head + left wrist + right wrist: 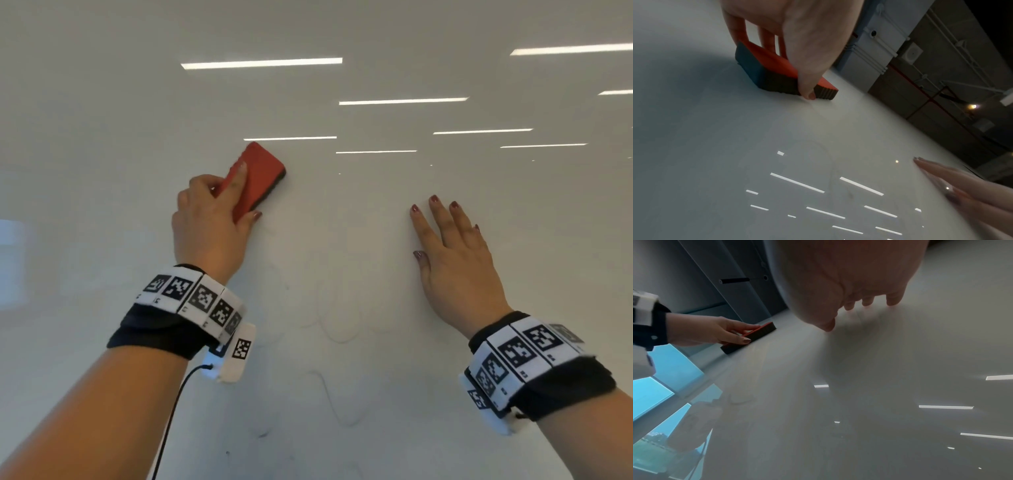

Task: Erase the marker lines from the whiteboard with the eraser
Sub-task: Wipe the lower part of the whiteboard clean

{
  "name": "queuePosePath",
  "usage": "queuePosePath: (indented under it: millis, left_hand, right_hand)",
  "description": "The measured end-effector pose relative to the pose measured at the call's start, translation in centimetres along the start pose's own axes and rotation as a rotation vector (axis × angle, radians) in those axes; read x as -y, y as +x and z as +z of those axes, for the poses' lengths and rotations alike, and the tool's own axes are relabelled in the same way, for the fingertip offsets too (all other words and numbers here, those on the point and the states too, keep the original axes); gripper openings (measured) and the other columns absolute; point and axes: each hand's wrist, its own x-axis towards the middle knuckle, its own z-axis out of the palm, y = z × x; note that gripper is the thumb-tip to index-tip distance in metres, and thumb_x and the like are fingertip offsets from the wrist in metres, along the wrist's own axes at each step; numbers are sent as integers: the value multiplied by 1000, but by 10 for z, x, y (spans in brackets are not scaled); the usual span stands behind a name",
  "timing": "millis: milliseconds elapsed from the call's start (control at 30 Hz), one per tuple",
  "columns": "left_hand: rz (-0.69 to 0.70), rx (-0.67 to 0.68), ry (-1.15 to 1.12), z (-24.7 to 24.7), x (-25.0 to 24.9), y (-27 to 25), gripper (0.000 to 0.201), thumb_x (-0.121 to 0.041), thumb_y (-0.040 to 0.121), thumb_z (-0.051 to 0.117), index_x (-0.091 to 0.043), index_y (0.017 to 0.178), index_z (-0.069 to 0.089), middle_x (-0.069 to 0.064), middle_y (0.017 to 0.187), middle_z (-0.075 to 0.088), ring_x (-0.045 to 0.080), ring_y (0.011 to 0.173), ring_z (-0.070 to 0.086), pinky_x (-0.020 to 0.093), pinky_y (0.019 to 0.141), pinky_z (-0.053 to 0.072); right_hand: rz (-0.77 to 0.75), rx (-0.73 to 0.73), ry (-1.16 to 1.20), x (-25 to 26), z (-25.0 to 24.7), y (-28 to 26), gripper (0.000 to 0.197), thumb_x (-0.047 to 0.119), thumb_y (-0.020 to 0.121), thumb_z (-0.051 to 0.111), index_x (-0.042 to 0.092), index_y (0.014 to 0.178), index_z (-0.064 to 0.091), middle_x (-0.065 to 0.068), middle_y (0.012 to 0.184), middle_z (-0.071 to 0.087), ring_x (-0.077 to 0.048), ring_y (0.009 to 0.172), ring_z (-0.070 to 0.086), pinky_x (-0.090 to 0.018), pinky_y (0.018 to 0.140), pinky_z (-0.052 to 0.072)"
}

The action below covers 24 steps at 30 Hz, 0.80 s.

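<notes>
A red-backed eraser (pixel 260 178) with a dark felt pad lies flat against the glossy whiteboard (pixel 342 240). My left hand (pixel 219 212) grips it, thumb on its lower long side and fingers on the other. The left wrist view shows the eraser (pixel 777 71) pressed on the board under that hand (pixel 797 48). Well to the right, my right hand (pixel 445 246) rests flat on the board with straight, spread fingers; the right wrist view shows its fingertips (pixel 892 300) touching the surface. Faint grey loops of marker line (pixel 339 318) remain below and between the hands.
Ceiling light strips (pixel 262 63) reflect brightly in the board. A cable (pixel 171 418) hangs from my left wristband. The board's edge meets grey wall panels (pixel 875 53) beyond the eraser. Small dark marker specks (pixel 263 434) sit low on the board.
</notes>
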Motion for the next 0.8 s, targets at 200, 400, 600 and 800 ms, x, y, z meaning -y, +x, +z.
queuePosePath:
  millis: [200,400,600,800]
  left_hand:
    - [27,21,-5,10,-8,-43,65,-39,85,61,-30,144,33,17,123,44,37,102,45,47,79,43]
    - [98,54,-27,22,-50,-70,65,-39,81,67,-31,140,40,13,117,49,33,97,49,43,76,44]
    - [247,171,-50,40,-107,-118,69,-42,72,73,-37,135,45,5,114,53,26,96,51,40,75,43]
    - [315,225,-58,51,-124,-168,65,-38,70,77,-38,129,50,0,114,55,23,97,53,40,77,46]
  right_hand:
    - [-3,30,-31,-1,-2,0,60,25,99,38,25,152,11,-5,159,8,-28,146,6,-46,115,14]
    - [-8,47,-33,-1,-5,-1,60,25,99,38,24,152,11,-5,159,7,-28,146,6,-46,115,15]
    - [-42,37,-20,-4,-7,-2,61,24,97,43,24,152,16,-6,158,13,-30,145,12,-48,113,23]
    - [-91,29,-3,-9,-8,-3,60,22,96,45,21,151,20,-8,157,16,-32,144,15,-50,111,24]
